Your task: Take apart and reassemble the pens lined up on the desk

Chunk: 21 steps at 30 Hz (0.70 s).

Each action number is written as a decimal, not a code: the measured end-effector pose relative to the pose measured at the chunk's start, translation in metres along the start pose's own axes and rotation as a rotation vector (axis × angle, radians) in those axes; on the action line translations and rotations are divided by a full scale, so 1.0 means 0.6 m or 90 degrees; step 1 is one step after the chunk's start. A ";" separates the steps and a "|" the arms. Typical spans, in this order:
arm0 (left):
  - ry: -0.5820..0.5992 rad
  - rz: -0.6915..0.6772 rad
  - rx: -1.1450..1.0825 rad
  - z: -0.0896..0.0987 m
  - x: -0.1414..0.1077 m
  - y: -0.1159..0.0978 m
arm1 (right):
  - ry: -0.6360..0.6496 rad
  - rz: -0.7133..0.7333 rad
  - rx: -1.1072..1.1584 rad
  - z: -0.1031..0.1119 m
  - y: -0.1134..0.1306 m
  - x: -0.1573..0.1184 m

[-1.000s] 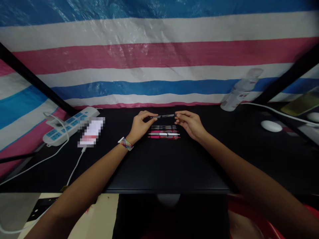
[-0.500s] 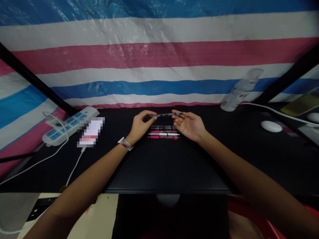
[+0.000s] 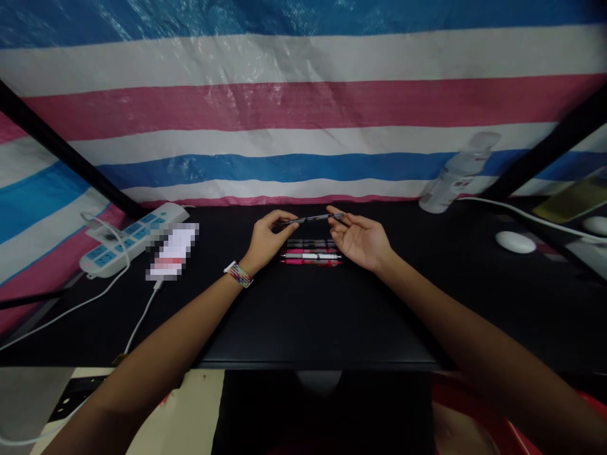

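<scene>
A slim dark pen [image 3: 313, 218] is held nearly level above the desk, between my two hands. My left hand [image 3: 269, 238] pinches its left end between thumb and fingers; a multicoloured band circles that wrist. At the pen's right end, my right hand [image 3: 361, 241] grips it with the fingertips, palm partly turned up and the lower fingers loosely curled. Just below lies a row of several pens, side by side: dark ones [image 3: 310, 243] at the back, then a white-and-grey pen [image 3: 315, 256] and a pink-red pen [image 3: 308, 262] at the front.
On the left of the black desk [image 3: 313, 322] are a white power strip [image 3: 102, 260] and a blurred-out phone [image 3: 171, 253] on a cable. To the right stand a clear bottle [image 3: 458, 174] and a white mouse-like object [image 3: 515, 242]. A striped plastic sheet [image 3: 303, 104] hangs behind.
The pen has tilted slightly, its right end a little higher, and that end has shifted slightly left. Both hands stay nearly in place, and the row of pens is unchanged.
</scene>
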<state>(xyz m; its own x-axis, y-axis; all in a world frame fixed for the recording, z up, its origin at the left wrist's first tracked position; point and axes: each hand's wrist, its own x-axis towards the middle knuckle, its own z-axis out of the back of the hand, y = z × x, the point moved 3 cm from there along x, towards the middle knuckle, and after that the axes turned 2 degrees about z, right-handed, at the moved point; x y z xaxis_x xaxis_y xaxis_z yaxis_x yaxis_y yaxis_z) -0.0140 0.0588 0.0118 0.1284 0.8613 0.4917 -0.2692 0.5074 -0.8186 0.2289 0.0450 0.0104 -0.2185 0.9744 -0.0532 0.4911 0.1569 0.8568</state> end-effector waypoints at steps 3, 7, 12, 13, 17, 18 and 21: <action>0.006 -0.003 -0.004 -0.001 0.000 0.001 | 0.016 -0.004 -0.005 -0.002 -0.002 -0.001; 0.007 0.003 -0.003 -0.001 -0.001 0.002 | -0.008 0.010 -0.002 0.001 -0.009 0.004; 0.002 -0.001 0.006 -0.002 -0.002 -0.002 | -0.047 0.010 0.011 0.007 -0.015 0.008; 0.000 -0.002 0.007 -0.002 -0.002 -0.003 | -0.048 0.009 0.015 0.006 -0.015 0.008; 0.002 0.002 0.007 -0.002 -0.002 -0.003 | -0.030 0.001 0.037 0.001 -0.010 0.003; 0.004 0.003 0.007 -0.002 -0.002 -0.002 | -0.026 -0.002 0.044 0.000 -0.009 0.002; 0.007 0.007 0.010 -0.002 -0.002 -0.001 | -0.024 -0.004 0.060 -0.001 -0.008 0.000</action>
<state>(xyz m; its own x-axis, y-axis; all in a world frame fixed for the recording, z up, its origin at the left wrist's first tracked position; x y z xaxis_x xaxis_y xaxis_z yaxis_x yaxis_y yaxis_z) -0.0125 0.0576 0.0116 0.1364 0.8669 0.4795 -0.2850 0.4979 -0.8190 0.2258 0.0441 0.0065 -0.1905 0.9784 -0.0798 0.5671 0.1761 0.8046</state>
